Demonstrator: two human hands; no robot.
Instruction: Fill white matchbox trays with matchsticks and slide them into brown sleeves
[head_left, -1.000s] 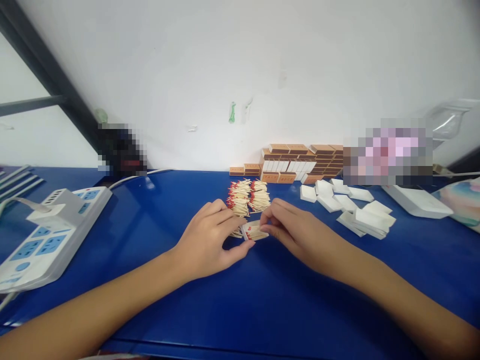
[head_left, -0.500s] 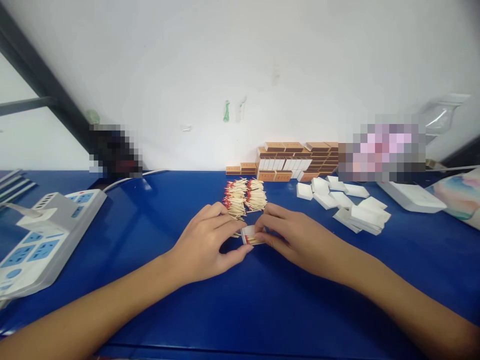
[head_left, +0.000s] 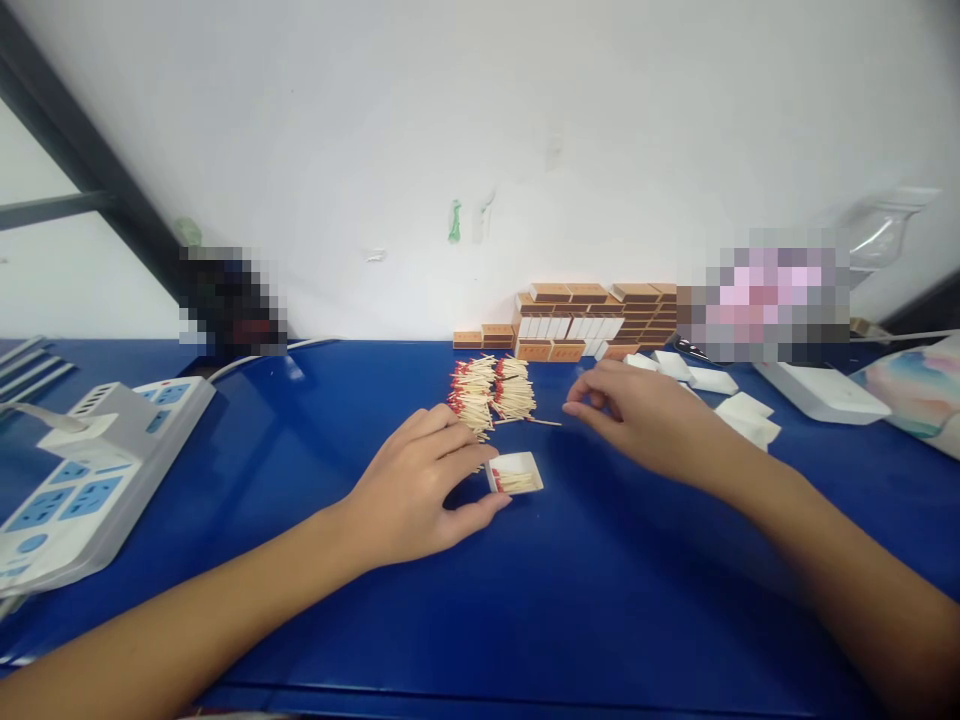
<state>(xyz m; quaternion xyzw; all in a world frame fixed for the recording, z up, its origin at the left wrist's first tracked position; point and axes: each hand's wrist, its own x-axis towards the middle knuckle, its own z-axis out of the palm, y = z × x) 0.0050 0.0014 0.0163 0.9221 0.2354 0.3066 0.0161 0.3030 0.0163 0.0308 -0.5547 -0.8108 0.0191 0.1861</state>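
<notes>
A white matchbox inner tray (head_left: 527,464) stands on the blue tabletop with some red-headed matches (head_left: 516,480) lying in it. My left hand (head_left: 420,485) grips the tray's left end between thumb and fingers. Beyond it is a pile of loose matches (head_left: 474,385) beside a second pile of matches (head_left: 514,388). One stray match (head_left: 546,423) sticks out from the right pile toward my right hand (head_left: 637,415). That hand hovers to the right of the piles, its fingers loosely bent and slightly apart, with nothing visible in them.
Brown matchboxes (head_left: 645,315) are stacked against the wall at the back. Several empty white trays (head_left: 712,380) lie on the right, partly behind my right hand. A white power strip (head_left: 112,480) is at the left, and a white box-like item (head_left: 825,395) at the far right.
My right hand has left the tray and moved right and away from me, exposing the matches inside. A stray match now shows beside the right pile. My left hand stays at the tray.
</notes>
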